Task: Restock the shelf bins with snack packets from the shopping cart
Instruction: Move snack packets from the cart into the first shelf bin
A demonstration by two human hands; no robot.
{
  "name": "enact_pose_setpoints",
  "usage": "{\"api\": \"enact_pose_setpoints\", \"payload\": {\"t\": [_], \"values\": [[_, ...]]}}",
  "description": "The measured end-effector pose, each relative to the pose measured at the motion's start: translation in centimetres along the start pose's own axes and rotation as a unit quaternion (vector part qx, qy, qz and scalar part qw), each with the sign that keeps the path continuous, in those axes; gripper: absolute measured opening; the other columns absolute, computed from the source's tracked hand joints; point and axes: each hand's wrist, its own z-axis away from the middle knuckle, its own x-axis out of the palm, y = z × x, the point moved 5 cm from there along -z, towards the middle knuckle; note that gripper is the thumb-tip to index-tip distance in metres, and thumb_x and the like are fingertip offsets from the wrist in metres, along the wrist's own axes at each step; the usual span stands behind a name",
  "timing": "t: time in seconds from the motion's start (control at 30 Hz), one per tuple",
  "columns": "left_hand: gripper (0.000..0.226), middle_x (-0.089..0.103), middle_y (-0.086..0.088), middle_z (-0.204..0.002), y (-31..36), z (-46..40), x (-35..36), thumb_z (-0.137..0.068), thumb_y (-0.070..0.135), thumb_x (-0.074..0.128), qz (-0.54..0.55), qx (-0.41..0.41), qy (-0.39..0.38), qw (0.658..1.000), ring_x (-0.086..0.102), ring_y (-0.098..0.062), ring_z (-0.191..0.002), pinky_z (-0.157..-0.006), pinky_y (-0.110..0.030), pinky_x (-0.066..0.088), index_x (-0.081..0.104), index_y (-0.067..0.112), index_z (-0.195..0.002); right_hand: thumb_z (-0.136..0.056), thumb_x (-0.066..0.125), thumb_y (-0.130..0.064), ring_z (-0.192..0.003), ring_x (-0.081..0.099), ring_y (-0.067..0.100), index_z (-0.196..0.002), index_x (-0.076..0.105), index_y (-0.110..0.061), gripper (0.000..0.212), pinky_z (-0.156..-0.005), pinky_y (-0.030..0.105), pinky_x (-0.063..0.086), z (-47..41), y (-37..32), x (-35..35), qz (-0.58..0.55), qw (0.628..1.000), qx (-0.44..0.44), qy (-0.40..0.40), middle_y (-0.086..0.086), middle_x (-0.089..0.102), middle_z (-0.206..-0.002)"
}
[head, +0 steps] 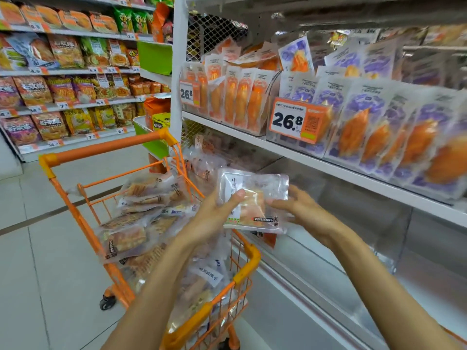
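Two bare forearms reach forward from the bottom of the view, and both hands meet on one clear snack packet held up just over the right rim of the orange shopping cart. The left hand grips the packet's left edge, thumb pressed across its white label and fingers curled behind. The right hand takes the opposite edge, its fingertips pinching the film while the rest of the fingers stay loosely bent. Under and left of the hands, the cart basket is heaped with more packets of the same transparent kind, brownish pieces showing through. Just right of the cart runs the lower shelf bin, a clear-fronted trough whose contents cannot be made out through the blur. Above it, a white shelf carries upright rows of purple packets and orange packets, each behind a price tag reading 26.8. Farther off, across the pale tiled floor, another aisle's shelves hold rows of bagged snacks.
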Motion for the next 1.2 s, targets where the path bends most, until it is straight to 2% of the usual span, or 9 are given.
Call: {"api": "enact_pose_setpoints", "payload": {"t": [0.07,0.1,0.13,0.27,0.4,0.67,0.83,1.0,1.2], "values": [[0.044,0.048,-0.003,-0.128,0.0,-3.0,1.1,-0.093,0.049,0.047,-0.068,-0.002,-0.054,0.996,0.042,-0.008,-0.119,-0.098,-0.022,0.041,0.057,0.018,-0.123,-0.084,0.07,-0.011,-0.088,0.064,0.006,-0.122,0.056,-0.016,0.042,-0.059,0.008,0.047,-1.0,0.3,-2.3,0.005,0.997,-0.03,0.067,0.002,0.067,-0.112],[0.036,0.07,0.005,-0.097,-0.2,-4.5,1.4,-0.093,0.051,0.047,-0.094,-0.007,-0.073,0.993,0.063,0.005,-0.085,-0.089,-0.021,0.044,0.061,0.02,-0.105,-0.081,0.074,-0.01,-0.087,0.065,0.009,-0.119,0.057,-0.016,0.042,-0.06,0.01,0.048,-1.7,0.8,-3.3,0.0,0.994,-0.036,0.103,0.004,0.068,-0.109],[0.036,0.049,0.006,-0.079,-0.4,-5.9,1.9,-0.092,0.055,0.048,-0.113,-0.01,-0.094,0.989,0.046,0.002,-0.072,-0.08,-0.02,0.042,0.058,0.021,-0.093,-0.077,0.077,-0.01,-0.089,0.065,0.013,-0.116,0.056,-0.016,0.045,-0.066,0.017,0.052,-2.3,1.3,-4.1,-0.005,0.99,-0.041,0.133,0.006,0.068,-0.108],[0.05,0.038,0.004,-0.145,-1.3,-10.8,3.1,-0.095,0.041,0.051,-0.192,0.022,-0.144,0.971,0.028,-0.014,-0.14,-0.11,-0.029,0.03,0.039,0.025,-0.141,-0.069,0.084,-0.012,-0.089,0.064,0.022,-0.111,0.05,-0.016,0.054,-0.08,0.035,0.052,-4.5,3.3,-6.3,0.036,0.973,-0.066,0.217,0.009,0.067,-0.1],[0.06,0.042,0.002,-0.147,-1.6,-14.2,3.8,-0.088,0.032,0.066,-0.221,0.048,-0.176,0.958,0.033,-0.014,-0.138,-0.108,-0.028,0.032,0.043,0.019,-0.142,-0.068,0.085,-0.013,-0.087,0.06,0.02,-0.109,0.05,-0.018,0.054,-0.073,0.028,0.046,-5.1,4.2,-7.7,0.108,0.944,-0.114,0.29,-0.002,0.059,-0.1],[0.095,0.047,-0.007,-0.136,-2.3,-15.9,2.8,-0.074,0.05,0.075,-0.42,0.087,-0.141,0.892,0.035,-0.027,-0.131,-0.109,-0.047,0.03,0.016,0.036,-0.148,-0.069,0.083,-0.019,-0.075,0.062,0.014,-0.114,0.06,-0.028,0.051,-0.067,0.025,0.048,-5.7,5.4,-6.7,0.215,0.929,-0.163,0.252,-0.003,0.069,-0.095],[0.083,0.043,-0.006,-0.118,-3.2,-15.2,2.3,-0.071,0.062,0.07,-0.528,0.087,-0.11,0.837,0.041,-0.031,-0.116,-0.095,-0.041,0.036,0.028,0.038,-0.138,-0.073,0.08,-0.023,-0.069,0.056,0.018,-0.114,0.054,-0.025,0.049,-0.073,0.034,0.049,-6.5,6.3,-5.0,0.26,0.929,-0.146,0.218,-0.001,0.066,-0.093],[0.081,0.03,0.002,-0.147,-2.4,-14.5,3.8,-0.075,0.07,0.059,-0.705,0.189,-0.116,0.674,0.026,-0.023,-0.129,-0.101,-0.035,0.028,0.037,0.03,-0.142,-0.075,0.079,-0.032,-0.106,0.061,0.03,-0.133,0.049,-0.027,0.066,-0.088,0.034,0.047,-7.1,6.7,-3.8,0.376,0.913,-0.109,0.113,0.005,0.065,-0.123],[0.074,0.029,0.005,-0.149,-1.3,-15.0,4.8,-0.086,0.061,0.053,-0.758,0.201,-0.17,0.597,0.024,-0.022,-0.132,-0.102,-0.034,0.026,0.027,0.034,-0.149,-0.088,0.061,-0.045,-0.097,0.054,0.019,-0.151,0.022,-0.023,0.078,-0.087,0.025,0.045,-7.5,6.5,-4.5,0.383,0.917,-0.001,-0.111,0.002,0.036,-0.151]]}}
